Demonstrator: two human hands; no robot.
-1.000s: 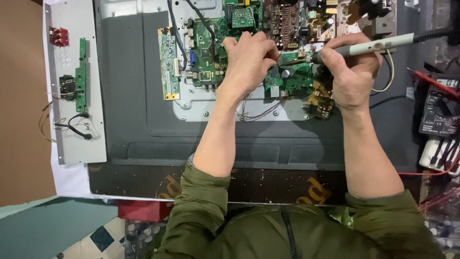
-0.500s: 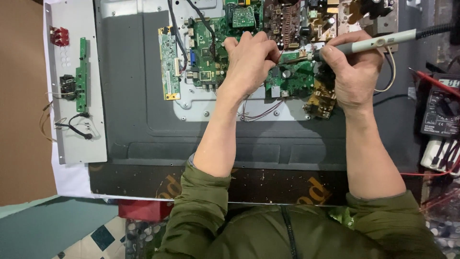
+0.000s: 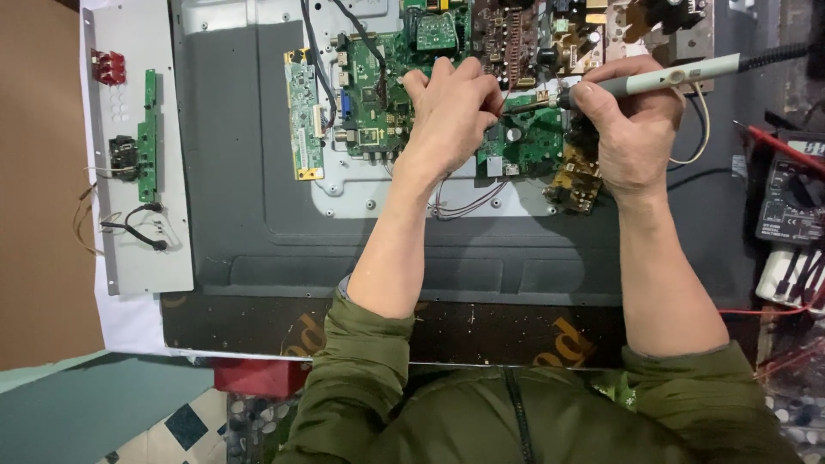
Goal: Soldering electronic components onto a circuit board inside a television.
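Note:
My right hand (image 3: 636,129) grips a grey pen-shaped soldering tool (image 3: 679,76) with a black cord running off to the right. Its metal tip points left onto the green main circuit board (image 3: 378,86). My left hand (image 3: 447,112) rests on that board with its fingers bent together right beside the tip. Whether anything is pinched in them is hidden. The board is mounted on the dark grey back of a flat screen (image 3: 258,172) lying on the bench. A brown power board (image 3: 507,34) sits just above the hands.
A narrow green board (image 3: 304,112) lies left of the main board. A loose grey metal strip (image 3: 146,241) with small boards and wires lies at the far left. A dark multimeter (image 3: 795,202) with a red probe lead (image 3: 765,137) sits at the right edge.
Both hands stay in nearly the same place on the board. The right hand and tool have edged very slightly upward.

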